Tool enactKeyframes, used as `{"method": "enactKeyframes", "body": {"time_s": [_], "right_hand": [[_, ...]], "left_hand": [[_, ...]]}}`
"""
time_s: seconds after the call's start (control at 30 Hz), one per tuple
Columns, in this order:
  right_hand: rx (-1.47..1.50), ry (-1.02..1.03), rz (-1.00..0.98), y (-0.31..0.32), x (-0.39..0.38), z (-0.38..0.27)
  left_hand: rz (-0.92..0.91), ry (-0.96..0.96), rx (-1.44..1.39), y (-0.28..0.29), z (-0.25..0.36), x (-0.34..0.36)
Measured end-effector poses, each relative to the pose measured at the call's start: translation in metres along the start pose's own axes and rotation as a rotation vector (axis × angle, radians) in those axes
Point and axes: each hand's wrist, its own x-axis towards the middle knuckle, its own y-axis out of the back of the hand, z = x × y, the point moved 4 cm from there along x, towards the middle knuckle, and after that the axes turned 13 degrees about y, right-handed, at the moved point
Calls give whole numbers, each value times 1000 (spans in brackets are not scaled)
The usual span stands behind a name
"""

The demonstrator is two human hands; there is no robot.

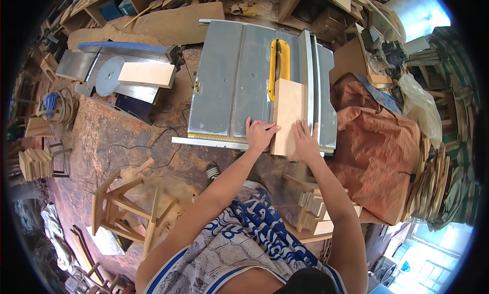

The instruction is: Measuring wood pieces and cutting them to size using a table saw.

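Observation:
A pale wooden board (289, 110) lies lengthwise on the grey table saw top (214, 85). Its right side runs along the metal fence (308, 64), and its far end reaches beside the yellow blade guard (279, 59). At the board's near left edge, my left hand (260, 135) rests with fingers spread, its fingertips touching the wood. My right hand (305, 142) lies over the near right part of the board, fingers stretched forward across it and toward the fence, thumb near the board's near end. The blade under the guard is mostly hidden.
Left of the table saw stands another machine with a bare round saw blade (109, 76) and a pale board (146, 74) on it. A wooden chair frame (127, 207) stands near left. An orange-brown cover (374, 161) drapes something at right. Cables (147, 136) cross the floor.

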Motion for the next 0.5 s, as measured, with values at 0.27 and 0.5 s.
{"method": "enactKeyframes", "body": {"time_s": [0.27, 0.5], "right_hand": [[-37, 7, 40, -1, 11, 13], [14, -14, -4, 5, 15, 22]], "left_hand": [[-27, 2, 31, -6, 3, 10], [-333, -252, 78, 6, -9, -35]]}}
